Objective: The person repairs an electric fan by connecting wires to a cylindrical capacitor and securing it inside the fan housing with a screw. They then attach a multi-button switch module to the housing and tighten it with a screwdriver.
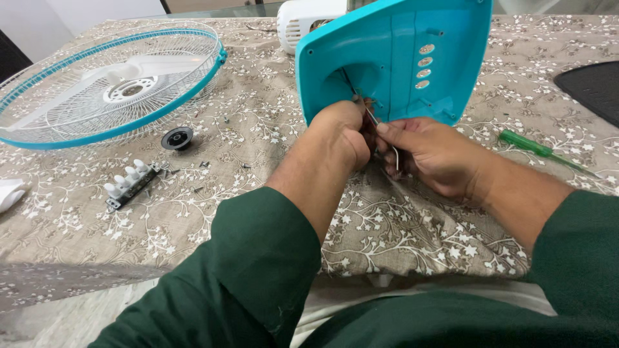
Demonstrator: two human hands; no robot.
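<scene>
Floral tablecloth [213, 193]; both hands together below turquoise fan base [400, 58], left hand [338, 132] and right hand [429, 151] pinching thin wires [387, 138].

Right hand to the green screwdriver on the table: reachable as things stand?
Probably yes. The green screwdriver lies bare on the tablecloth just right of the right hand, nothing between them. But that hand is pinching thin wires at the turquoise fan base, so it must let go first.

A round fan grille [109, 84] with teal rim is lying far left on the patterned worktop [451, 238], a black knob [177, 138], white push-button switch block [132, 182] and green screwdriver [538, 150] resting nearby.
</scene>
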